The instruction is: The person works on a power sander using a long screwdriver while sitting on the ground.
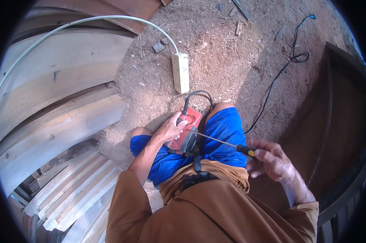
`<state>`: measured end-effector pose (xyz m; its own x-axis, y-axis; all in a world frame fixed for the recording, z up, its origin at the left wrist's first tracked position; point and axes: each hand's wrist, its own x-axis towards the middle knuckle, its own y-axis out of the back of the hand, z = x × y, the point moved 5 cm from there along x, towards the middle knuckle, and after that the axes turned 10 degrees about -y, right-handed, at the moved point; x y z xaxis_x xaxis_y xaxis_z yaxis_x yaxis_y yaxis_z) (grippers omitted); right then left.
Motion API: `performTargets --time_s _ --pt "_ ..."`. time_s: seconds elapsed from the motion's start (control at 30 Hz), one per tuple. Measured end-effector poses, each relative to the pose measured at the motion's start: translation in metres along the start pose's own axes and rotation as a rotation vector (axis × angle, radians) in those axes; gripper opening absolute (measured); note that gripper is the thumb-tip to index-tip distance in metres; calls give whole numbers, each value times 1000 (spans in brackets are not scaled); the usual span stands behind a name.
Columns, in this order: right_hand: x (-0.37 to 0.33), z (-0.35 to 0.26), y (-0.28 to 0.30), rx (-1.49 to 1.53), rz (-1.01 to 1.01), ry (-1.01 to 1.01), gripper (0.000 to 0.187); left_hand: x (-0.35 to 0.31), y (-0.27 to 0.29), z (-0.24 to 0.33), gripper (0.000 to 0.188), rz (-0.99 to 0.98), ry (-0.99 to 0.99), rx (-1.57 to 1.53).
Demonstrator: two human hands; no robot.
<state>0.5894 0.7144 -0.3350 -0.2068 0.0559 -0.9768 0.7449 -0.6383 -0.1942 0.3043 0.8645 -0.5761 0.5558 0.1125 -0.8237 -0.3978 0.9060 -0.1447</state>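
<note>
A red and black corded power tool, which looks like an electric planer [185,137], lies across my lap between my thighs. My left hand [172,128] is closed round its far end, where the black cord comes out. On the right, a long-shafted screwdriver [246,150] with a black and yellow handle is held in the fingers of my right hand [270,158]. Its shaft points left toward the side of the planer. The tip is at the tool's body, but whether it sits in a screw is too small to tell.
A white power strip [181,73] on a pale cable stands beyond my knees. Stacked timber boards [57,125] fill the left side. A black cable [271,87] trails over the sawdust-strewn ground [215,56]. A dark wooden panel [308,117] stands close on the right.
</note>
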Motion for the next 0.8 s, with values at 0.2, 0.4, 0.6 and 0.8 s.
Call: performTargets --time_s 0.2,0.4,0.6,0.8 --pt "16 23 -11 -387 -53 -79 53 2 -10 2 61 -79 -49 10" --pt "4 19 8 -891 -17 369 58 7 0 -11 53 -20 15 -80" --pt "-10 21 2 -787 85 350 49 19 5 -32 56 -21 59 -94" --pt "-15 26 4 -771 87 271 53 16 7 -25 54 -30 30 -157"
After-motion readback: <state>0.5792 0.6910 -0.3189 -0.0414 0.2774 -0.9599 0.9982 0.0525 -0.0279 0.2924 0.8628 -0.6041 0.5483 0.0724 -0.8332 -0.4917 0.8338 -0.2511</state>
